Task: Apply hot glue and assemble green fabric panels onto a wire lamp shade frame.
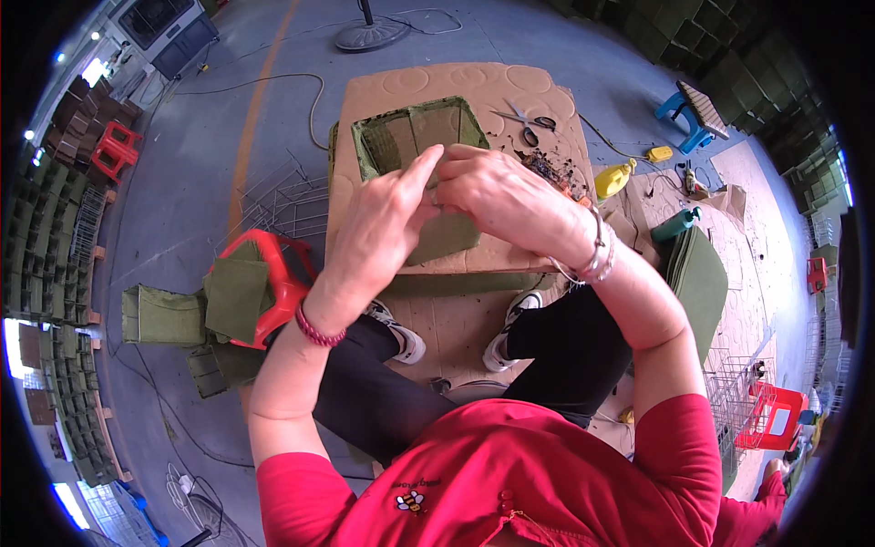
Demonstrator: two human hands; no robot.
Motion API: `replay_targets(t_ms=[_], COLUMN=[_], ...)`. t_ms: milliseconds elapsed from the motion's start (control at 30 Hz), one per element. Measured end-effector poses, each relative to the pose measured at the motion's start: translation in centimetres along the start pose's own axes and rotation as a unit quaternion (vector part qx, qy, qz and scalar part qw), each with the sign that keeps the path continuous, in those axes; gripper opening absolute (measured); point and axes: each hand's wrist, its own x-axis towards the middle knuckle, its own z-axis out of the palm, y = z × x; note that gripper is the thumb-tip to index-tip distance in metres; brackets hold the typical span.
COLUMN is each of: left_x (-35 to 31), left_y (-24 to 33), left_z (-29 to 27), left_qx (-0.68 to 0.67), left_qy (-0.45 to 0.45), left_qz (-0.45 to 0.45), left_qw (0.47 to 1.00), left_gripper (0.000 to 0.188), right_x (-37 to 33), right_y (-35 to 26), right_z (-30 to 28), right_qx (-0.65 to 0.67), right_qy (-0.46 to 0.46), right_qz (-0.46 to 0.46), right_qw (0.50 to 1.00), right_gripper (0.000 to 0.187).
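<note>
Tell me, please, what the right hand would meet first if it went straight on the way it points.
Most likely the left hand: the right hand points toward it, and the two look close or touching, though this view leaves depth unclear.

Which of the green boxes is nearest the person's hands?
The green box on the cardboard sheet, with the left hand and right hand over it; the others are farther away, off that sheet.
</note>
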Motion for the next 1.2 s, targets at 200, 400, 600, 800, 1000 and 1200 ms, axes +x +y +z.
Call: replay_targets(t_ms=[200,400,600,800,1000,1200], left_x=[0.4,-7.2,-7.1,-6.2,-5.1,-3.6], left_y=[0.4,-0.7,-1.6,-3.5,-3.5,-1.7], left_z=[-2.2,-0.4,1.1,1.6,0.5,-2.6], left_qx=[0.058,0.102,0.139,0.134,0.111,0.088], left_qy=[0.002,0.284,0.241,0.242,0.174,0.022], left_qz=[0.031,0.125,0.165,0.157,0.145,0.079], left_qw=[0.998,0.945,0.946,0.948,0.968,0.993], left_gripper=[0.045,0.041,0.048,0.053,0.061,0.068], right_x=[-0.1,-7.5,-6.3,-2.4,-0.2,1.6], right_y=[-1.3,-4.7,-4.6,-5.9,-5.4,-5.2], right_z=[-1.6,1.0,3.1,5.1,7.3,4.6], right_qx=[-0.087,-0.109,-0.087,-0.078,-0.144,-0.134], right_qy=[-0.050,0.252,0.229,0.191,0.182,0.040], right_qz=[0.050,0.091,0.072,0.031,0.052,0.052], right_qw=[0.994,0.957,0.967,0.978,0.971,0.989], right_gripper=[0.013,0.039,0.051,0.052,0.051,0.015])
